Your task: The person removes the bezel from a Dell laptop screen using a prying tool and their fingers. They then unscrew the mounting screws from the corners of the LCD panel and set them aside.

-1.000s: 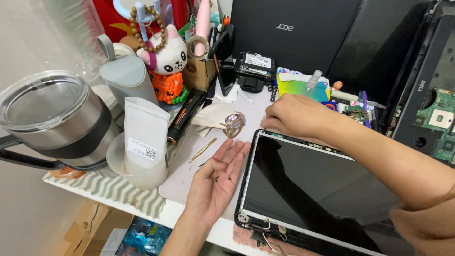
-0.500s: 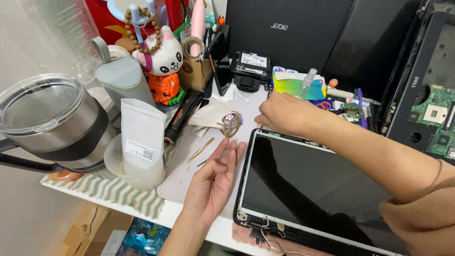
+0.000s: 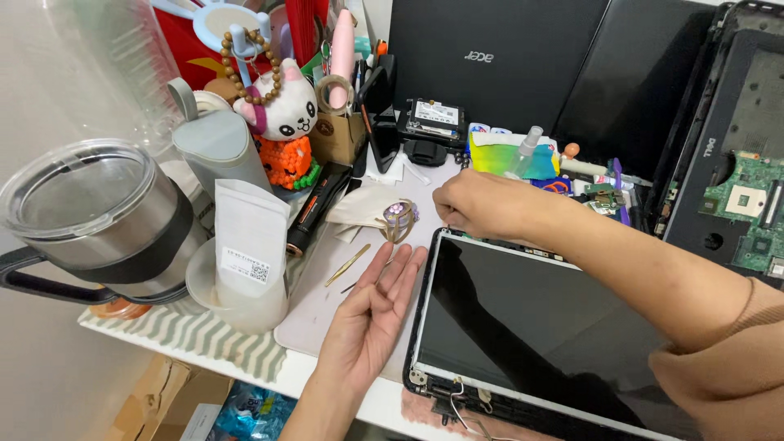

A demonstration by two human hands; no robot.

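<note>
Black glass of the screen panel [image 3: 539,327] lies flat on the bench [image 3: 245,359], my landmark. Right hand [image 3: 482,204] has crept along the panel's top-left corner since a second ago; fingers curled narrow there, whether pinching anything I cannot tell. Left hand [image 3: 371,318] unchanged: palm up, fingers spread wide, empty, touching the panel's left edge. Tweezers [image 3: 347,265] just left of it. Judgement: corner being worked loose, panel steadied.

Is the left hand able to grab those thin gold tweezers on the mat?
Probably yes: the left hand lies palm-up beside the thin gold tweezers, with only bare pale mat between them.
</note>
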